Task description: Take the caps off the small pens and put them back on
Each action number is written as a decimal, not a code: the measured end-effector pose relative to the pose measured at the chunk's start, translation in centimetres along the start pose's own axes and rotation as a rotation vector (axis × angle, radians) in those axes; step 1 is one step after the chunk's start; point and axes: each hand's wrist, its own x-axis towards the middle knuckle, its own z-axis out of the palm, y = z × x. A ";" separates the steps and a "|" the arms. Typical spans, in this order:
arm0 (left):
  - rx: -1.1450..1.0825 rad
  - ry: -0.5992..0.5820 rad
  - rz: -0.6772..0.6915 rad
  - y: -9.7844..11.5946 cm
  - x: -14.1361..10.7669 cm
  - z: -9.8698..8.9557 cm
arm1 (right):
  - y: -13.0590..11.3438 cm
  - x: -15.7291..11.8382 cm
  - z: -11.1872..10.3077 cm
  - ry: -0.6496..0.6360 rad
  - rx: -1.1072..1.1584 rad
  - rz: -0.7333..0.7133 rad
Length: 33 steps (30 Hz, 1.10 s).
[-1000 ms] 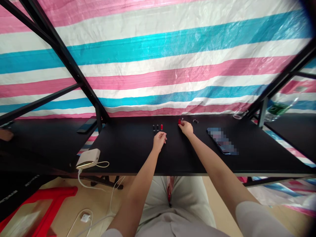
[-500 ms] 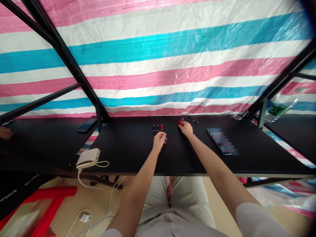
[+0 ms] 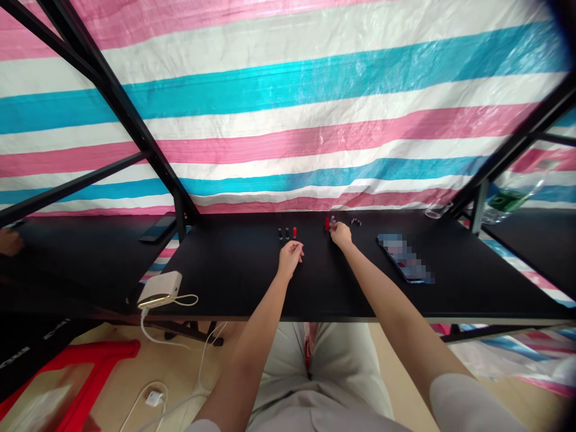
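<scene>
Over the black table, my left hand [image 3: 290, 259] is closed with its fingers curled together, and nothing shows in them. Just beyond it stand two small black cylinders [image 3: 283, 233] and one small red cylinder [image 3: 294, 232], in a row. Farther right, my right hand [image 3: 341, 235] pinches a small grey cylinder [image 3: 332, 221] at its fingertips; they partly cover it. Beside those fingertips, on the left, are small red cylinders [image 3: 326, 224], too close together to tell apart. Several small black-and-silver pieces [image 3: 356, 222] lie to the right of this hand.
On the black table [image 3: 234, 270] lie a phone [image 3: 402, 258] at right and a white power bank [image 3: 159, 288] with a cable at left. A clear cup [image 3: 437, 209] rests at the back right. Black frame posts [image 3: 184, 204] flank the table. Another person's hand [image 3: 9, 243] shows far left.
My right hand has shifted slightly right, off the red cylinder and onto the grey one. My left hand has stayed almost still.
</scene>
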 end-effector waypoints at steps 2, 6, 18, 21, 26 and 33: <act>0.000 0.000 -0.005 0.1 0.0 0.0 | -0.1 0.1 0.0 0.004 -0.002 0.007; 0.014 -0.003 -0.002 0.2 -0.1 0.1 | -0.3 0.3 0.1 0.004 -0.017 0.017; 0.313 0.187 0.113 1.2 0.1 1.0 | -0.3 -1.6 -1.8 -0.057 -0.028 0.040; 0.311 0.207 0.060 1.7 1.0 1.0 | -1.2 -3.9 -1.4 0.063 0.160 -0.026; 0.371 0.185 0.004 1.9 2.6 0.9 | -2.8 -7.8 0.6 0.176 0.548 -0.258; 0.410 0.246 0.180 2.3 3.2 0.7 | -2.5 -9.3 1.6 0.197 0.640 -0.297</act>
